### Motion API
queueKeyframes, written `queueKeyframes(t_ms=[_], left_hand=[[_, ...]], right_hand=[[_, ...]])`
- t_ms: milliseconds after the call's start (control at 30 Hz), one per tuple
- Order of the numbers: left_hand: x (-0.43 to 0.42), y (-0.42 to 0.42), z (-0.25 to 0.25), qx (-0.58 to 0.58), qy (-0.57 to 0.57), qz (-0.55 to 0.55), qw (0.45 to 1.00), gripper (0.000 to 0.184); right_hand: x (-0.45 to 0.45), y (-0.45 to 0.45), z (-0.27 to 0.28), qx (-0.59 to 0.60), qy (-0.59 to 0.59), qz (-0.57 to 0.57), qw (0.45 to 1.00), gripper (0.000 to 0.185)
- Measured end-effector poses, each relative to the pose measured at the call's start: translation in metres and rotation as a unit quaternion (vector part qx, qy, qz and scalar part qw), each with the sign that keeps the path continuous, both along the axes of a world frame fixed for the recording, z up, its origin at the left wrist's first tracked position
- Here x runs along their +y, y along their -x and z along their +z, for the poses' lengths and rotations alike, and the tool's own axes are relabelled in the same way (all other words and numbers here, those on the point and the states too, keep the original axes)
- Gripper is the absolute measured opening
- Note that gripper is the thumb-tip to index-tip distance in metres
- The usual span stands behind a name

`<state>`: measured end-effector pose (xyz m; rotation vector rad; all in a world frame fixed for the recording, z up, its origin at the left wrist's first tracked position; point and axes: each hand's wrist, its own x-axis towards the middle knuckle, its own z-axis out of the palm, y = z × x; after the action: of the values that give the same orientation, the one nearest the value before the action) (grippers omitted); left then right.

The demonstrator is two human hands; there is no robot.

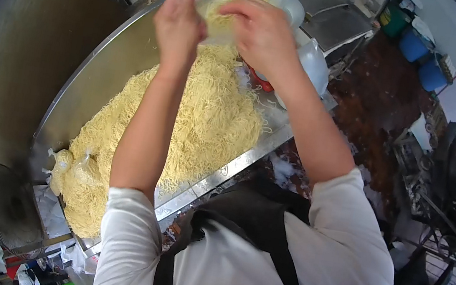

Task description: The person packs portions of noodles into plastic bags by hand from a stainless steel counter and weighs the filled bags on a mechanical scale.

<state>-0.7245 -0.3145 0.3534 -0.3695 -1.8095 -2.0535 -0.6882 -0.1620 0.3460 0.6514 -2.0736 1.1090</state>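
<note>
My left hand (180, 24) and my right hand (261, 33) are raised over the far end of a metal tray, fingers curled in. Between them is a clear plastic bag (218, 36), its upper edge pinched on both sides. Motion blurs the hands and the bag. Yellow noodles (219, 14) show by the bag; I cannot tell if they are inside it or behind it. Below my forearms lies a big heap of loose yellow noodles (217, 117). Tied bags of noodles (62, 163) rest at the heap's left end.
The metal tray (177, 199) has a raised back wall and a front edge near my body. A pale basin (290, 4) and clear plastic bags (313, 63) are at its far end. A round fan (11, 209) stands at lower left. Buckets (415, 45) are on the floor.
</note>
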Motion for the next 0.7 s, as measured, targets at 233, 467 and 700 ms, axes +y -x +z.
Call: queueKeyframes(t_ms=[233,467,700], left_hand=[[-0.101,-0.098,-0.084,-0.142,0.038,0.041,0.988,0.031],[-0.170,-0.173,-0.199,-0.342,0.100,0.090,0.930,0.028],[-0.209,-0.222,-0.185,-0.362,-0.056,0.047,0.929,0.029]], right_hand=[[-0.090,-0.012,-0.144,-0.314,-0.215,0.034,0.924,0.034],[-0.144,-0.049,-0.266,-0.327,-0.286,0.301,0.849,0.032],[-0.186,-0.057,-0.185,-0.551,0.096,0.366,0.743,0.023]])
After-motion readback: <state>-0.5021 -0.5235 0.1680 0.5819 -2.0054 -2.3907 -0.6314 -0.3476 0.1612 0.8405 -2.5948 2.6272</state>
